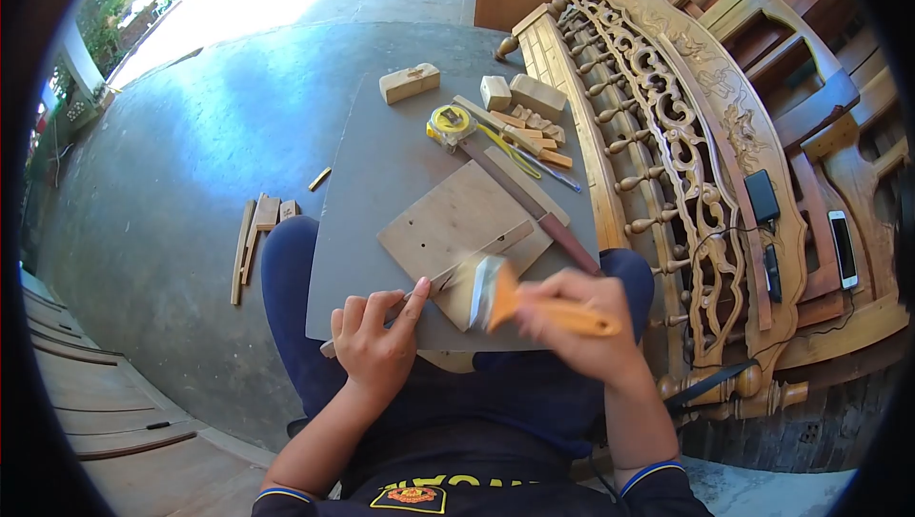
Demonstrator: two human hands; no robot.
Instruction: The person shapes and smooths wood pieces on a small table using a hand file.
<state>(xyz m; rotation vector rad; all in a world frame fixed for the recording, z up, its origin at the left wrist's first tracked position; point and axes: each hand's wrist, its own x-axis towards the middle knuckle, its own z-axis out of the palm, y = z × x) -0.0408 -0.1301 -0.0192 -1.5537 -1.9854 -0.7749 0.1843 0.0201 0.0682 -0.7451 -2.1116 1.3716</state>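
My left hand (375, 334) is closed around the near end of a thin wooden strip (510, 238), its index finger stretched along it. The strip slants away to the right across a square wooden board (456, 204) with small dark holes. My right hand (589, 326) grips the orange handle of a wide flat paintbrush (553, 314). Its pale bristles, blurred by motion, overlap the strip and the board's near edge just right of my left fingertips. Under the board lies a grey panel (348, 231) across my lap.
On the panel's far side are a yellow tape measure (451, 124), a wood block (410, 83), more blocks (538, 96), and a long dark-handled tool (567, 243). Wood offcuts (244, 250) lie on the floor at left. Carved furniture (667, 126) with a phone (843, 250) stands close at right.
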